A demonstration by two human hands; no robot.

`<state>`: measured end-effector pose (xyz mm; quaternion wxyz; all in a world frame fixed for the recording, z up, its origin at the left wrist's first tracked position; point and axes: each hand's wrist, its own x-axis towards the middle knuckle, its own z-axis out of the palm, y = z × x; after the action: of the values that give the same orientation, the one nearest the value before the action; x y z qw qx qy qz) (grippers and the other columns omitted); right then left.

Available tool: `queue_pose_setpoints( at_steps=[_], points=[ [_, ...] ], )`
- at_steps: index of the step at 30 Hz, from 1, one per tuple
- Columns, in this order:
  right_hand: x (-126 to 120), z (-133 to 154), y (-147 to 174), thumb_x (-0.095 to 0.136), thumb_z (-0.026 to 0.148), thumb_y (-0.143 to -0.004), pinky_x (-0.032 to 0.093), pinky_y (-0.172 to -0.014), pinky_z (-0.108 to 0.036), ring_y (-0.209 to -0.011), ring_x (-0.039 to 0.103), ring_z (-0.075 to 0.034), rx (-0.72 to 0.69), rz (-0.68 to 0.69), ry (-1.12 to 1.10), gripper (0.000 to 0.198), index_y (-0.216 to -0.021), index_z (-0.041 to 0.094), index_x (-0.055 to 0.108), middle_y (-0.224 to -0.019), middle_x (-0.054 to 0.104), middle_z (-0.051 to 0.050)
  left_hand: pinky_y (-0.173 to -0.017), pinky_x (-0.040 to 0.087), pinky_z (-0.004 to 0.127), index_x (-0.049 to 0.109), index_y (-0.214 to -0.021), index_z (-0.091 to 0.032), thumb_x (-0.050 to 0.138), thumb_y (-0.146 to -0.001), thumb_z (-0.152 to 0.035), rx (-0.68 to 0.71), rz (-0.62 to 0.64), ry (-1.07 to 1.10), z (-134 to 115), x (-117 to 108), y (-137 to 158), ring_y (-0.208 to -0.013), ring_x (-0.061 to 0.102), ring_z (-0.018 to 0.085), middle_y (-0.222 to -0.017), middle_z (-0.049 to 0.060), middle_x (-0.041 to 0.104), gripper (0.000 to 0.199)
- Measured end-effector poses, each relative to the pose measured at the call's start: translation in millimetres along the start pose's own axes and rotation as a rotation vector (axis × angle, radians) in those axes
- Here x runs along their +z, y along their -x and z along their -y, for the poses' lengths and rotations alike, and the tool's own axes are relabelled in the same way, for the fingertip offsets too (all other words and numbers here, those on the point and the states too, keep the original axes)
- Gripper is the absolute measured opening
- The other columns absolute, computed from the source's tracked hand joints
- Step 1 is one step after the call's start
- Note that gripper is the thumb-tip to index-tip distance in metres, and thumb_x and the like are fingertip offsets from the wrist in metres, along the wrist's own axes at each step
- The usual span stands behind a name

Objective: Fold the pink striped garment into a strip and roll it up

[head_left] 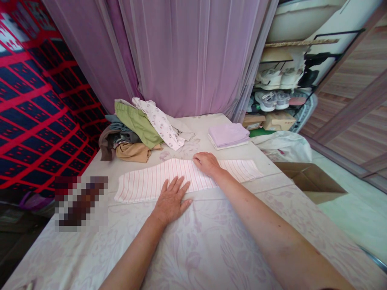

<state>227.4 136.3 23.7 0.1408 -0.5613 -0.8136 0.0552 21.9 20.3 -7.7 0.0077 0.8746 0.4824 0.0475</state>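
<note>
A pink-and-white striped garment (pixel 145 182) lies stretched sideways across the bed, folded into a long strip. My left hand (pixel 173 199) rests flat on its lower edge, fingers spread. At the upper edge, near the strip's middle, my right hand (pixel 207 163) has its fingers curled together on the fabric; the fingertips are partly hidden. Just beyond the strip, to the right, sits a neat stack of folded lilac cloth (pixel 229 135) with a white layer underneath.
Loose clothes, including green trousers (pixel 137 121) and a white printed garment (pixel 160 123), are heaped at the back left. Purple curtains (pixel 187 56) hang behind the bed (pixel 211 237). On the right stand a shoe rack (pixel 325 56) and an open cardboard box (pixel 314 181).
</note>
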Motion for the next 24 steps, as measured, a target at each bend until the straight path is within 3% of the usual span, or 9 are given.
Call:
queue_pose_setpoints(
  at_steps=[6,11,14,18,24],
  points=[
    [1.3,38.5,-36.6,0.047,0.033,-0.091,0.042,-0.075,-0.025,-0.094,0.064,-0.018,-0.039,0.175,-0.124,0.026,-0.101,0.026,0.071,-0.102,0.073,-0.001,-0.114,0.017,0.055,0.035,-0.146,-0.027,0.028,-0.094,-0.061,0.011,-0.020,0.010,0.4,0.1,0.9,-0.142,0.025,0.030,-0.154,0.010,0.032,0.063],
    [5.7,57.4,-63.8,0.050,0.048,-0.088,0.043,-0.064,-0.024,-0.084,0.066,-0.019,-0.044,0.291,-0.113,0.034,-0.082,0.025,0.075,-0.092,0.075,-0.002,-0.114,0.017,0.056,0.034,-0.146,-0.027,0.030,-0.093,-0.061,0.008,-0.018,0.028,-0.4,0.1,0.9,-0.142,0.025,0.030,-0.154,0.009,0.032,0.063],
    [8.8,62.3,-71.4,0.053,0.046,-0.086,0.042,-0.063,-0.024,-0.082,0.066,-0.019,-0.053,0.346,-0.132,0.031,-0.081,0.026,0.076,-0.089,0.075,-0.001,-0.112,0.013,0.063,0.034,-0.146,-0.028,0.032,-0.093,-0.060,-0.003,-0.013,0.039,-1.6,-0.3,0.8,-0.142,0.025,0.032,-0.154,0.009,0.032,0.062],
    [19.6,63.3,-70.7,0.051,0.037,-0.088,0.042,-0.068,-0.024,-0.088,0.066,-0.017,-0.009,0.283,-0.145,0.026,-0.087,0.027,0.075,-0.093,0.075,0.002,-0.108,0.008,0.071,0.033,-0.146,-0.029,0.034,-0.092,-0.059,-0.011,0.007,0.060,-2.6,-1.1,0.6,-0.141,0.025,0.035,-0.154,0.010,0.031,0.062],
    [38.9,64.3,-67.5,0.048,0.039,-0.091,0.040,-0.088,-0.029,-0.105,0.062,-0.018,0.041,0.148,-0.153,0.027,-0.103,0.031,0.071,-0.109,0.072,0.002,-0.109,0.008,0.071,0.030,-0.148,-0.029,0.029,-0.093,-0.061,-0.007,0.019,0.102,-1.6,-0.4,1.3,-0.142,0.023,0.034,-0.155,0.010,0.029,0.063]
  ],
)
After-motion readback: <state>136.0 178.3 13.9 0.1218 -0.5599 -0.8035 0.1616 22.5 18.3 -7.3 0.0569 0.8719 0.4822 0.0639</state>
